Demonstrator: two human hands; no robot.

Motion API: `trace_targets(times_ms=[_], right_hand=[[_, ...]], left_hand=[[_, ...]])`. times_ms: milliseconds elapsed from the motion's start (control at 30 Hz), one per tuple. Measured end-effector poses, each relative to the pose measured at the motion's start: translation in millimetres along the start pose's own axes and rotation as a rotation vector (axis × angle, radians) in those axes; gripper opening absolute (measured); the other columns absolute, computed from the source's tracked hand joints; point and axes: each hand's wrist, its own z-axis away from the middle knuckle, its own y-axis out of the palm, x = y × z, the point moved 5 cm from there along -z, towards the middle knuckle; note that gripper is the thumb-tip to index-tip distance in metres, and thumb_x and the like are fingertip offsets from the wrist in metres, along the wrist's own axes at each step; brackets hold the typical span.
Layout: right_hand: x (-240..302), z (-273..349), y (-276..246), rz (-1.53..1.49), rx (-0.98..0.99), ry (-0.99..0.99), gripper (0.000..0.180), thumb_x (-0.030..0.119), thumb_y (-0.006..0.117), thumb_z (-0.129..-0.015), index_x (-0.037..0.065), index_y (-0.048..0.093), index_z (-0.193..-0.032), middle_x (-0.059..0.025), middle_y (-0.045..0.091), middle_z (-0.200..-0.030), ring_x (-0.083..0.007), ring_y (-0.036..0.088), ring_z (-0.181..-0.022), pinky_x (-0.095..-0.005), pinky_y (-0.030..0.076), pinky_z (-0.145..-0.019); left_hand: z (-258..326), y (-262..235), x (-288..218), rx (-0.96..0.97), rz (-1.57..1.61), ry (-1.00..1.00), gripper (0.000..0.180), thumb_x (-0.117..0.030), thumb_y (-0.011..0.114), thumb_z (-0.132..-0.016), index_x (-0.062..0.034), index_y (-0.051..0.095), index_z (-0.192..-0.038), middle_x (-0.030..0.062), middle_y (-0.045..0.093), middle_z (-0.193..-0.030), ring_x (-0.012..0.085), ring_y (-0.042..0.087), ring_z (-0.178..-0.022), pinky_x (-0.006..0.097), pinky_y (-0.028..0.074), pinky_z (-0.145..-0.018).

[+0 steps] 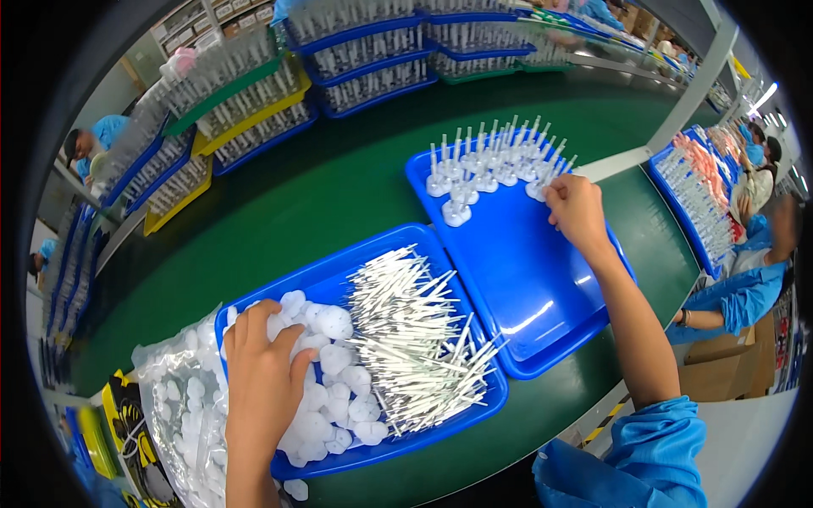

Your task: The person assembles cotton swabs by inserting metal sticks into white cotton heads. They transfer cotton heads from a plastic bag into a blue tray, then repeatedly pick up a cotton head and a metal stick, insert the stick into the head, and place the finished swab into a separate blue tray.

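Observation:
My left hand is over a heap of white translucent round plastic pieces in the left blue tray. Its thumb and fingers are apart, the fingertips touching the heap. Beside the heap, in the same tray, lie many thin white sticks. My right hand is closed in a pinch at a white round base with an upright clear stem, at the right end of a group of similar stemmed pieces. That group stands along the far end of the right blue tray. My right fingertips partly hide the piece.
A clear plastic bag of white pieces lies left of the left tray. Stacked trays of stemmed pieces line the far side of the green table. A metal post stands far right. A co-worker in blue is at the right.

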Motion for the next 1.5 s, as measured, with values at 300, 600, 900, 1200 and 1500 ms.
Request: trace_targets(times_ms=[300, 600, 900, 1200, 1500], right_hand=[[154.6, 88.2, 22.4, 0.010, 0.385, -0.795, 0.020, 0.002, 0.070, -0.082, -0.005, 0.066, -0.101, -0.0213, 0.067, -0.098, -0.0389, 0.064, -0.098, -0.0435, 0.053, -0.084], [203.0, 124.5, 100.0, 0.359, 0.619, -1.271, 0.014, 0.005, 0.063, -0.081, 0.003, 0.069, -0.093, -0.0069, 0.066, -0.095, -0.0221, 0.063, -0.097, -0.0357, 0.049, -0.085], [195.5, 123.6, 94.5, 0.142, 0.542, -1.125, 0.018, -0.001, 0.061, -0.079, -0.001, 0.067, -0.096, -0.0148, 0.065, -0.095, -0.0304, 0.064, -0.095, -0.0392, 0.049, -0.084], [192.1, 132.1, 38.4, -0.603, 0.618, -0.529, 0.018, 0.000, 0.052, -0.097, -0.003, 0.054, -0.115, -0.0242, 0.060, -0.082, -0.0354, 0.064, -0.070, -0.0431, 0.047, -0.062], [175.0, 159.3, 34.0, -0.632, 0.822, -0.326, 0.020, 0.008, 0.057, -0.099, 0.000, 0.052, -0.116, -0.0176, 0.062, -0.071, -0.0289, 0.061, -0.056, -0.0387, 0.043, -0.053]], left_hand=[[12.0, -11.3, 12.6, -0.031, -0.011, -0.048, 0.026, -0.007, 0.081, -0.075, 0.0066, 0.070, -0.094, 0.0192, 0.059, -0.129, 0.0388, 0.059, -0.113, 0.044, 0.049, -0.094], [7.4, -7.5, 14.5, -0.033, -0.075, 0.063, 0.027, -0.013, 0.083, -0.071, -0.0013, 0.069, -0.092, 0.0151, 0.060, -0.123, 0.0336, 0.054, -0.120, 0.046, 0.041, -0.101], [2.6, -17.8, 8.3, -0.095, 0.074, 0.111, 0.027, -0.007, 0.077, -0.074, -0.0006, 0.065, -0.098, 0.0148, 0.065, -0.112, 0.0313, 0.061, -0.112, 0.043, 0.045, -0.099], [1.8, 7.6, 5.0, 0.147, 1.866, -0.390, 0.037, -0.011, 0.052, -0.104, 0.0050, 0.053, -0.138, 0.0261, 0.060, -0.132, 0.0417, 0.064, -0.118, 0.046, 0.056, -0.099], [8.3, 28.9, -21.1, 0.252, 1.750, -0.417, 0.037, -0.012, 0.054, -0.104, 0.0057, 0.053, -0.136, 0.0265, 0.060, -0.132, 0.0340, 0.065, -0.118, 0.046, 0.054, -0.103]])
